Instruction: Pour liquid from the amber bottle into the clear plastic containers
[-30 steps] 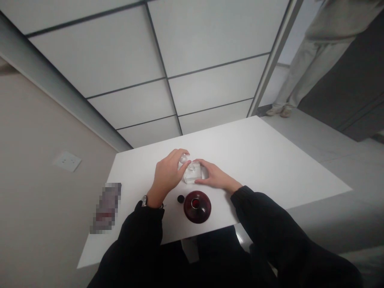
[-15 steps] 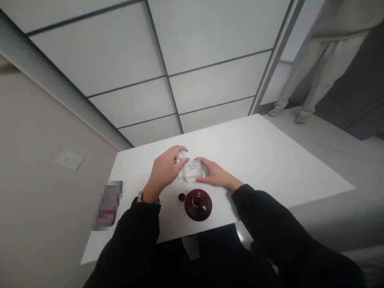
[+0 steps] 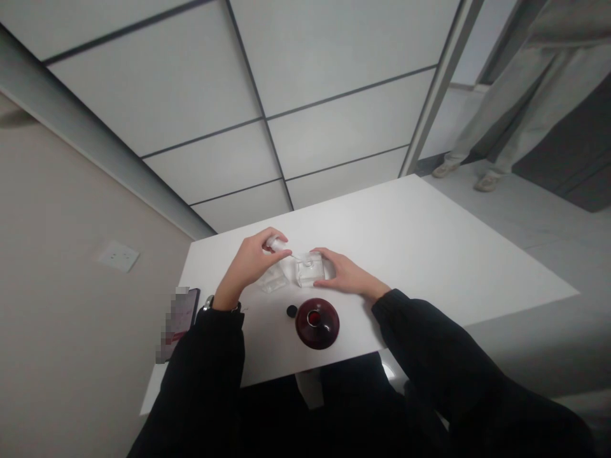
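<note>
Between the thumb and fingers of my left hand [image 3: 251, 257] is a small clear, rounded piece [image 3: 277, 244], tilted and held above the table; its exact kind is unclear. My right hand [image 3: 347, 275] grips the right side of a clear, square glass container [image 3: 309, 270] with a round opening on top, standing on the table. Beneath my left hand lies another clear, flat-sided item [image 3: 274, 282], too faint to name. Nearer to me are a dark red, round, squat glass bottle [image 3: 324, 334] with a ringed opening and a small black disc-shaped cap [image 3: 291, 311] beside it.
The white table [image 3: 405, 242] reaches away to the right. A phone-like device [image 3: 184, 318], partly blurred out, lies at its left edge. A wall socket [image 3: 119, 256] is on the left, and white panelled doors [image 3: 344, 140] stand behind. A person [image 3: 529, 114] stands at the right.
My left hand has moved a little left, away from the glass container, with the clear piece in it. The clear item beneath it now shows more. My right hand stays on the container.
</note>
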